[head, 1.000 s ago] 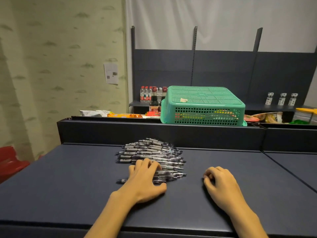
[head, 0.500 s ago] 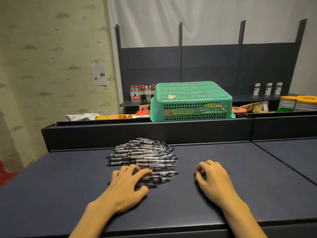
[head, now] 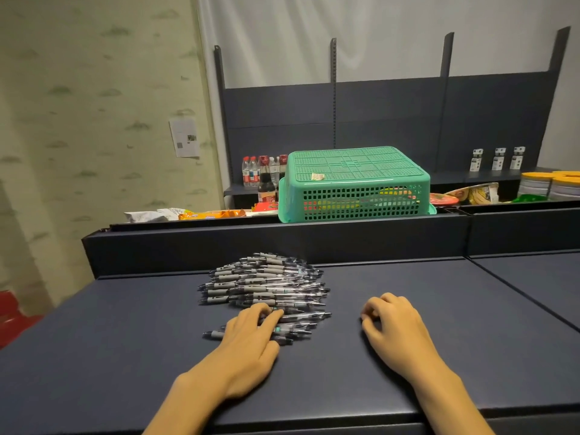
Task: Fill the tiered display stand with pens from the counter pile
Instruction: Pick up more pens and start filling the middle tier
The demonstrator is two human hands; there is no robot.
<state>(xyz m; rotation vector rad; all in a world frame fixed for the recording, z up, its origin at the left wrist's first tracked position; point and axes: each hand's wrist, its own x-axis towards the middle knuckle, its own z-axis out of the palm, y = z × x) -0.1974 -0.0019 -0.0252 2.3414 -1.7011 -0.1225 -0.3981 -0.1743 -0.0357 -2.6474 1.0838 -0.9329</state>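
Pile of pens (head: 263, 284) lies on dark worktop (head: 125, 340). Left hand (head: 248, 337) rests on pile's near edge, fingers spread flat over pens. Right hand (head: 395, 324) on worktop just beside pile, fingers loosely curled, holding nothing.

Left hand (head: 248, 335) lies flat, fingers spread; right hand (head: 394, 324) rests loosely curled.

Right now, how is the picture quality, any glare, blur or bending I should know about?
Head view: dim, even indoor light; a soft bright patch on the white wall but no harsh glare. Wide-angle bending tilts the shelf uprights outward. The pen pile and green basket are fairly sharp; the small bottles at the back are too small to read. Both hands, left and right, cast faint shadows on the counter.
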